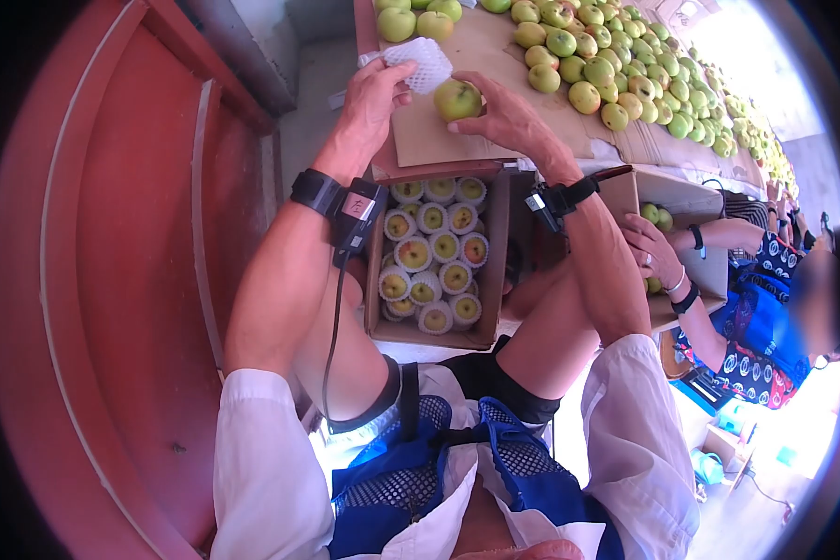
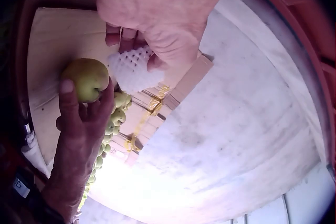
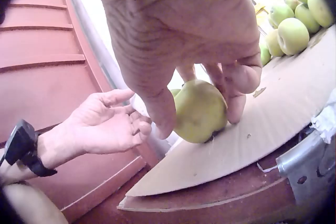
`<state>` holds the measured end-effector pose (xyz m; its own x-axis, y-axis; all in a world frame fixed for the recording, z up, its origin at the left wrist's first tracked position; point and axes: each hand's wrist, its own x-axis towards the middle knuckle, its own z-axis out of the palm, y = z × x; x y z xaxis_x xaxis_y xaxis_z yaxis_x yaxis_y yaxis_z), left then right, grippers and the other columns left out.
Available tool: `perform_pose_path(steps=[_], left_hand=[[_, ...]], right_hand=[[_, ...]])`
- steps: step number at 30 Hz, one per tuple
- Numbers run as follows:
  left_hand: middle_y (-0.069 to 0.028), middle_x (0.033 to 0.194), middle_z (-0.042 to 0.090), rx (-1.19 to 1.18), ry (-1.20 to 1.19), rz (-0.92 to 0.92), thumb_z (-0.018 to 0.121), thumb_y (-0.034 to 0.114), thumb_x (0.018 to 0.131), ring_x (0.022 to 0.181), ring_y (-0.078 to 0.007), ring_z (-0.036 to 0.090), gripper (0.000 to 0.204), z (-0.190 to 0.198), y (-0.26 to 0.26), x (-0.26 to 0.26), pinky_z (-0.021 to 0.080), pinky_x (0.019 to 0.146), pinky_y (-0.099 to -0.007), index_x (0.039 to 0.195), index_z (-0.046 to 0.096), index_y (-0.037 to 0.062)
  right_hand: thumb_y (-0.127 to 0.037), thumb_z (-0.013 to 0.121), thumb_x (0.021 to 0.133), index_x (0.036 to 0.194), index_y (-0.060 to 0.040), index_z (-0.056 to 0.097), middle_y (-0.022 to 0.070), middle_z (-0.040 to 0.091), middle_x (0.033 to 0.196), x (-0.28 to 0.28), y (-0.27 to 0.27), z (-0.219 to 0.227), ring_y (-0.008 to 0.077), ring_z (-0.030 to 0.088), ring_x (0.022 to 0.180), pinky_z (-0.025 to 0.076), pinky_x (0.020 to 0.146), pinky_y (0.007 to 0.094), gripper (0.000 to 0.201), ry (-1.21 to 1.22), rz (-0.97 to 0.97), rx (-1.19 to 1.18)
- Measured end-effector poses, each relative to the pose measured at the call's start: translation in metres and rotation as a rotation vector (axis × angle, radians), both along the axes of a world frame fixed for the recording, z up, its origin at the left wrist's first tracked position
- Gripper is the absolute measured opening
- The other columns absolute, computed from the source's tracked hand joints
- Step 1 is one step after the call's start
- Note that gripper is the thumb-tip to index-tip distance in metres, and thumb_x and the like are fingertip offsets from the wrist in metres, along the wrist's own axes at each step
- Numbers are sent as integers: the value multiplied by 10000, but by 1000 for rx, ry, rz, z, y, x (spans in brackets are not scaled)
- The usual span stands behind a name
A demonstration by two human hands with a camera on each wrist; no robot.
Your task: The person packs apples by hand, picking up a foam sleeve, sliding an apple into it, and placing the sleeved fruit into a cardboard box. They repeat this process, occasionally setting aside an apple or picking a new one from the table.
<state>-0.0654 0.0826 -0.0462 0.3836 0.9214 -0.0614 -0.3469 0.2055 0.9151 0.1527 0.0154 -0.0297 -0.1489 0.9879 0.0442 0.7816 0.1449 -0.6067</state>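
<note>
My left hand (image 1: 375,96) pinches a white foam net sleeve (image 1: 422,65) between thumb and fingers, over the near left part of the cardboard-covered table. Close to its right, my right hand (image 1: 509,117) grips a yellow-green apple (image 1: 457,100), thumb on one side and fingers on the other. In the left wrist view the foam net (image 2: 137,70) hangs beside the apple (image 2: 86,79). The right wrist view shows the apple (image 3: 200,111) low over the cardboard, held in the fingertips, while the left hand mostly hides the net.
Below my hands stands a cardboard box (image 1: 500,252) of apples in foam nets. A large apple pile (image 1: 625,75) covers the table's right side, and a few apples (image 1: 418,21) lie at the far left. To the right, another person's hand (image 1: 653,250) reaches into a second box (image 1: 709,266).
</note>
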Motion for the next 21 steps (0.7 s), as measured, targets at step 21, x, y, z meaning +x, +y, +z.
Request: perform_pose_path(steps=[21], left_hand=[[-45,1173,664,-92,-110,191,648,180,967,989,-156,620,325,-21,23,17,482,782,-297,1261,581,60]], right_hand=[[-435,782,774,1432,-114,498,200,622,1318,-11,25,-16,361,598,1214,483,1007,418,785,-25,-57,31]])
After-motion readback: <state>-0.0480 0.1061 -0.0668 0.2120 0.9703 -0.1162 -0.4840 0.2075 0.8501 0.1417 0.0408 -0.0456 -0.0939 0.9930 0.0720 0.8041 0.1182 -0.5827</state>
